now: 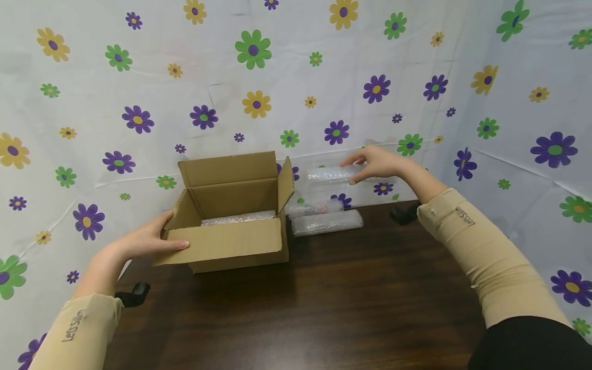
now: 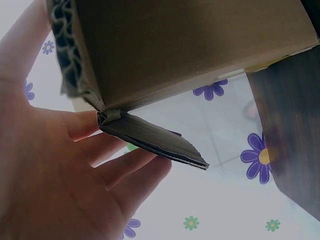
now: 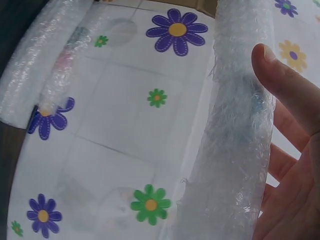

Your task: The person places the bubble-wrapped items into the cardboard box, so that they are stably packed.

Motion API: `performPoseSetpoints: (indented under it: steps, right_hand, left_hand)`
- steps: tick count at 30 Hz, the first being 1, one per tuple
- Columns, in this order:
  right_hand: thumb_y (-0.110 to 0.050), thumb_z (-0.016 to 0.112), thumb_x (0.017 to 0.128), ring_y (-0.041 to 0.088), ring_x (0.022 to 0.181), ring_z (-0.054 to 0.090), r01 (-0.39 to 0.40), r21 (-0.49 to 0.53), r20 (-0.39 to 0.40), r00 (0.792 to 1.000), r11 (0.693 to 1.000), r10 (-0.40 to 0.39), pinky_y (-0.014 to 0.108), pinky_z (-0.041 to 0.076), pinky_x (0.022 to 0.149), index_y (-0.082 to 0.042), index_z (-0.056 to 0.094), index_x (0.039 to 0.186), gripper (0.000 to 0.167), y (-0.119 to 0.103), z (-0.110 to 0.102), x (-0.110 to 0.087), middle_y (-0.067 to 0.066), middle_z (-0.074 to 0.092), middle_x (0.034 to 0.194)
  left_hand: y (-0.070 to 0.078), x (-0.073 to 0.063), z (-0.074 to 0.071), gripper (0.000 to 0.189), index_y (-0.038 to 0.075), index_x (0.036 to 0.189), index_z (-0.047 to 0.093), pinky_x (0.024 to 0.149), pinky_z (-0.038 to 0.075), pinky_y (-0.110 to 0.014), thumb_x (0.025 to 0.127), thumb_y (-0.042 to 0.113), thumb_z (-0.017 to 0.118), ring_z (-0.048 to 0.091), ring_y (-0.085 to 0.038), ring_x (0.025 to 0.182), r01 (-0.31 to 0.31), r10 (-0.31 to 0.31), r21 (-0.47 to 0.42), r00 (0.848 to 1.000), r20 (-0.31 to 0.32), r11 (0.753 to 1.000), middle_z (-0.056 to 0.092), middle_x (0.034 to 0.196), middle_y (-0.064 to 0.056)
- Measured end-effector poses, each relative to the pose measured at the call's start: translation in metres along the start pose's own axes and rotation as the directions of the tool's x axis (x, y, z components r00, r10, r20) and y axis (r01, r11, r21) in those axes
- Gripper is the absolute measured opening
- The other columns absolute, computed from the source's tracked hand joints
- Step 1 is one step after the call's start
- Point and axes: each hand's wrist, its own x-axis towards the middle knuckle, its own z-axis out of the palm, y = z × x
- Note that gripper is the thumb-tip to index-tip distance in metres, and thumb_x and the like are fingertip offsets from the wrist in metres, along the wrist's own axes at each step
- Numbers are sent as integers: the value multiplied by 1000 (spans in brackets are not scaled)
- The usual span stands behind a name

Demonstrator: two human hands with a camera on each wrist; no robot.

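An open cardboard box [image 1: 240,261] stands at the left of the table, its flaps spread. My left hand [image 1: 143,241] grips its left edge, thumb lying on the front flap [image 1: 231,240]; in the left wrist view the fingers [image 2: 142,175] reach behind a folded side flap [image 2: 155,140]. A bubble-wrapped bundle [image 1: 238,218] lies inside the box. To the right, my right hand [image 1: 376,162] holds another long bubble-wrapped bundle [image 3: 230,125] between the thumb and the fingers behind it. Its contents are blurred by the wrap.
Two more bubble-wrapped bundles [image 1: 328,222] lie side by side right of the box, by the back edge of the dark wooden table [image 1: 324,303]. Flower-patterned white cloth [image 1: 287,61] hangs behind and on the right. Black mounts [image 1: 407,212] sit at both wrists.
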Motion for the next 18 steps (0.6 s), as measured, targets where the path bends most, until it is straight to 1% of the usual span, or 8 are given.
performPoseSetpoints:
  steps: [4, 8, 13, 18]
  right_hand:
    - [-28, 80, 81, 38, 129, 45, -20, 1, 16, 1000, 1000, 20, 56, 41, 100, -13, 63, 130, 54, -10, -8, 4, 12, 54, 139]
    - [-32, 80, 81, 37, 131, 42, -27, 0, 14, 1000, 1000, 27, 59, 38, 101, -14, 61, 132, 57, -20, -15, 10, 12, 51, 141]
    - [-30, 80, 81, 38, 131, 42, 0, -7, -16, 1000, 1000, 0, 60, 36, 103, -12, 61, 132, 57, -31, -22, 21, 13, 49, 143]
    - [-29, 80, 81, 38, 130, 42, 28, -24, -31, 999, 999, -29, 57, 36, 104, -12, 62, 131, 56, -47, -30, 30, 12, 51, 141]
  left_hand:
    - [-2, 0, 0, 105, -16, 147, 5, 103, 20, -71, 86, 37, 72, 13, -59, 135, -3, 3, 14, 1000, -4, 1000, 10, 149, -41]
    - [-2, 1, 0, 105, -15, 147, 3, 102, 21, -71, 86, 35, 72, 13, -59, 134, -6, 6, -1, 1000, 4, 1000, 9, 149, -42]
    - [-2, 2, 0, 106, -14, 148, 2, 102, 20, -72, 87, 37, 72, 12, -59, 135, 15, -15, -9, 1000, 12, 1000, 8, 150, -41]
    - [-2, 1, 1, 106, -14, 148, 2, 103, 19, -71, 87, 38, 72, 12, -59, 135, 21, -21, -6, 1000, 9, 1000, 8, 150, -41]
